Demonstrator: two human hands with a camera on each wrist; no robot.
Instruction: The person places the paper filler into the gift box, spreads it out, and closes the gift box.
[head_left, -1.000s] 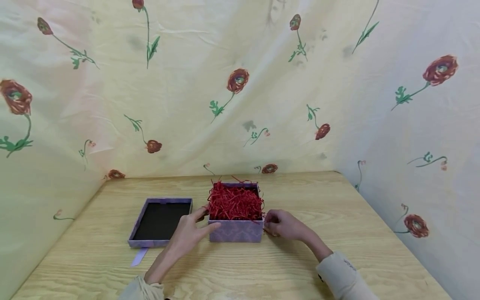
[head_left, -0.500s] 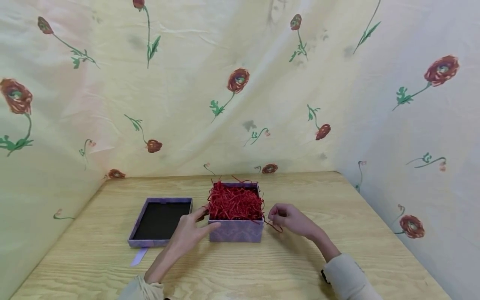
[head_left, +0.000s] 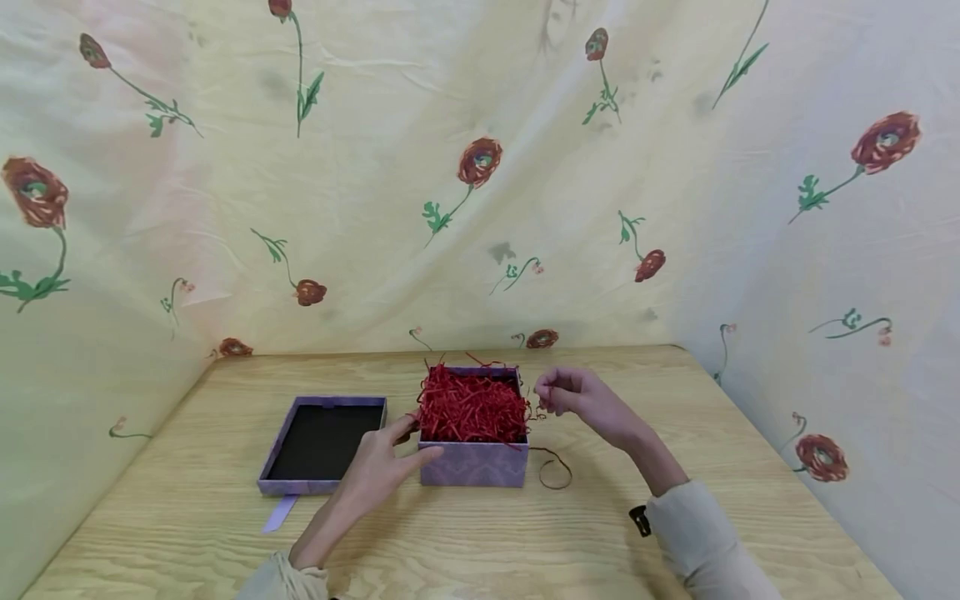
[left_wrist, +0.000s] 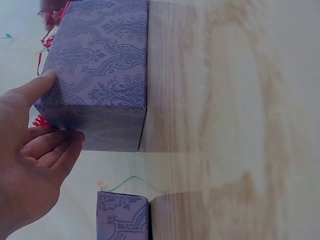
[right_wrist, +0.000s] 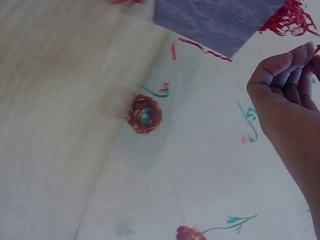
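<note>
In the lower centre of the head view, the left hand (head_left: 371, 475) holds a lidless purple patterned box (head_left: 474, 465) at its near left corner, thumb on the front wall, fingers against the left wall. The right hand (head_left: 603, 410) has its fingers curled, thumb and fingertips pinching thin red paper strands (head_left: 541, 409) just beside the box's right rim.

A gap parts the box from a shallow purple lid with a black inside (head_left: 324, 443), at lower left; the left hand crosses it. Pale wood-grain tabletop (head_left: 750, 508) spreads toward lower right, its far edge meeting cream flowered cloth (head_left: 375, 175) behind the box. One curled dark red strand (head_left: 556, 488) lies off the front right corner.

Damask-like scrollwork covers the box, and tangled red shredded paper (head_left: 472, 407) heaps over its rim. A flat lilac ribbon (head_left: 280, 513) shows at the lid's near edge.
</note>
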